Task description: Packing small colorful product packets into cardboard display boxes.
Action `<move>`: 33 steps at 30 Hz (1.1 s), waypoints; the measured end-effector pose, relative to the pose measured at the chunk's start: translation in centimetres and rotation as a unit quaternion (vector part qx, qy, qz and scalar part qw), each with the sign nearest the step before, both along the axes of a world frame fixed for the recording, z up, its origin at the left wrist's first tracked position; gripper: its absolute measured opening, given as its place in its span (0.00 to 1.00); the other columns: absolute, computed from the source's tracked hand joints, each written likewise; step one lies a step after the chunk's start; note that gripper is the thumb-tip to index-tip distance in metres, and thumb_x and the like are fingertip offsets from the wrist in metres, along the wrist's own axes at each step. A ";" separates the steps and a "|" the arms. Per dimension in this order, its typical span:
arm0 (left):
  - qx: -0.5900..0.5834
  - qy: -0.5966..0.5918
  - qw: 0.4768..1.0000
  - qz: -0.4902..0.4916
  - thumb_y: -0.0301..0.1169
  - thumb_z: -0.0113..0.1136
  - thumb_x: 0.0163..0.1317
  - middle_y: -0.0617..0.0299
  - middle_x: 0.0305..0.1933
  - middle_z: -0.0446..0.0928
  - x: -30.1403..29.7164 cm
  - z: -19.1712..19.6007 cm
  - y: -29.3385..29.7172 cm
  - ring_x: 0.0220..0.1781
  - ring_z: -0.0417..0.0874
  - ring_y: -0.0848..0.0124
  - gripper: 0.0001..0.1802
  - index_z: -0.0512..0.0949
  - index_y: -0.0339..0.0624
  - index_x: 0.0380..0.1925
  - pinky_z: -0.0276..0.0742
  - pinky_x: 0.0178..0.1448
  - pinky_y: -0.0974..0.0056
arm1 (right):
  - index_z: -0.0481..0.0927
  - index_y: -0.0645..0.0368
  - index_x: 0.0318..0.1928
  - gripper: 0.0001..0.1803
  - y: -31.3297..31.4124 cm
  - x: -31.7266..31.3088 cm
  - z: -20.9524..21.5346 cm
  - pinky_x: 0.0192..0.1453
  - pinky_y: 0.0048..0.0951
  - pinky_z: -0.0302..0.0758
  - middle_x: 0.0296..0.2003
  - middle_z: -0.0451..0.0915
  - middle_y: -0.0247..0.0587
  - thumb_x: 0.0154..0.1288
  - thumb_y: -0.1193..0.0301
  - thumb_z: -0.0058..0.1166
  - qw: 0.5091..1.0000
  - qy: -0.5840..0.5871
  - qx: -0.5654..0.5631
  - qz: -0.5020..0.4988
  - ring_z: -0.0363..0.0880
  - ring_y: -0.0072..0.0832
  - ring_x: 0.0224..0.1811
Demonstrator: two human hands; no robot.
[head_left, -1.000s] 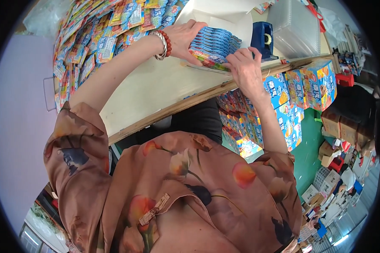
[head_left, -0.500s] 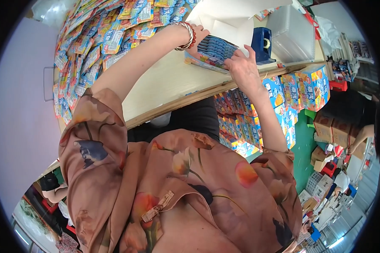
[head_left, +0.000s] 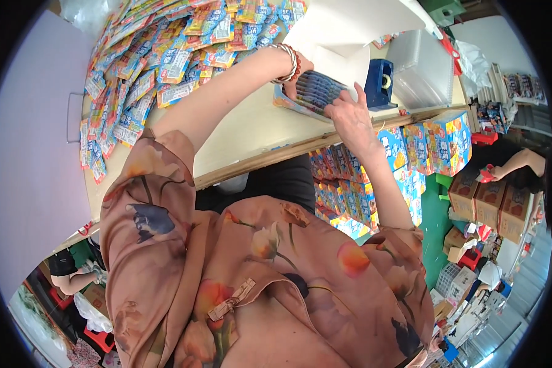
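Both hands, left hand [head_left: 297, 76] and right hand [head_left: 349, 116], clasp blue packet stack [head_left: 316, 93] ends; long axis upper-left to lower-right.

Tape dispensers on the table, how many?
1. The blue tape dispenser stands on the table just beyond the right hand, beside the clear plastic bin. Others may be hidden under the white sheets.

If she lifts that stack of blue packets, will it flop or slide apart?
The stack probably bends a little: the packets look thin and flat. They look glossy, so loose ones may slip sideways. Both hands, left and right, press its ends, which likely keeps it together.
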State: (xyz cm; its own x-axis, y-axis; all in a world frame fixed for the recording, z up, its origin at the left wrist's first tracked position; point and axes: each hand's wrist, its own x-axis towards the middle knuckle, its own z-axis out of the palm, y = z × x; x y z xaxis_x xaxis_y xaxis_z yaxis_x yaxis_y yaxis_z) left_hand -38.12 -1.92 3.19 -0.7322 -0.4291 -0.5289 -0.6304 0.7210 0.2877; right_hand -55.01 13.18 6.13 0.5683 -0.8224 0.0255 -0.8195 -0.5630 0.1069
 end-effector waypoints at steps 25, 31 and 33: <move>-0.305 0.002 0.948 0.087 0.44 0.59 0.59 0.43 0.68 0.61 -1.2 -2.9 7.3 0.67 0.64 0.44 0.50 0.39 0.54 0.74 0.51 0.69 0.43 | 0.70 0.55 0.57 0.18 -3.4 -0.4 -0.7 0.40 0.49 0.76 0.39 0.80 0.56 0.67 0.67 0.47 0.931 -0.107 -0.018 -0.349 0.80 0.52 0.40; -0.205 -0.025 0.977 0.060 0.60 0.78 0.25 0.41 0.74 0.52 0.2 1.5 7.2 0.75 0.53 0.47 0.83 0.27 0.57 0.73 0.33 0.76 0.42 | 0.72 0.59 0.56 0.21 -3.5 2.0 2.4 0.44 0.45 0.73 0.43 0.78 0.48 0.67 0.64 0.52 0.940 -0.173 -0.156 -0.251 0.75 0.45 0.49; -0.182 0.026 0.981 0.068 0.62 0.77 0.26 0.41 0.73 0.53 0.8 1.7 6.9 0.75 0.52 0.45 0.81 0.29 0.57 0.73 0.32 0.76 0.41 | 0.77 0.60 0.52 0.16 -4.0 3.7 4.0 0.43 0.43 0.73 0.43 0.79 0.47 0.66 0.69 0.53 0.936 -0.252 -0.162 -0.185 0.77 0.46 0.44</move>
